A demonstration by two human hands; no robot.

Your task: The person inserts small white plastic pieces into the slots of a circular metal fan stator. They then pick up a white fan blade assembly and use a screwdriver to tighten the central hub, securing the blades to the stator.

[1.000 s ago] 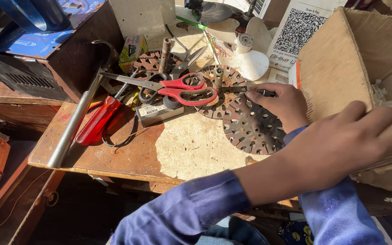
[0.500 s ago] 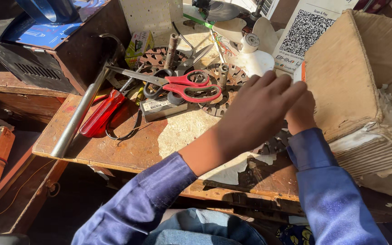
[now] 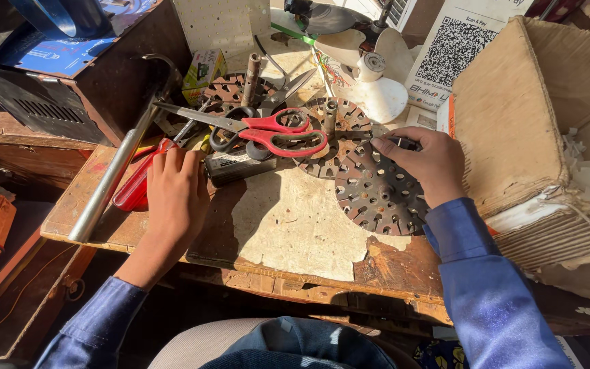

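Observation:
My left hand [image 3: 175, 195] lies flat on the worn wooden bench, its fingertips at a red-handled tool [image 3: 138, 181] beside a long metal pipe [image 3: 114, 174]. My right hand [image 3: 425, 164] rests on a round slotted metal disc [image 3: 377, 195] and pinches a small dark part at the disc's top edge. Red-handled scissors [image 3: 278, 133] lie across a small black box [image 3: 237, 167] between the two hands. More slotted discs [image 3: 339, 123] with short shafts sit just behind.
A torn cardboard box [image 3: 527, 130] stands at the right. White fan blades [image 3: 370, 75] and a printed code card [image 3: 462, 48] lie at the back. A dark wooden cabinet [image 3: 114, 68] stands at the left. The bench's front edge [image 3: 295, 277] is chipped.
My left hand has swung from the cardboard box on the right across to the bench's left side and settled by the red tool. My right hand stays on the disc.

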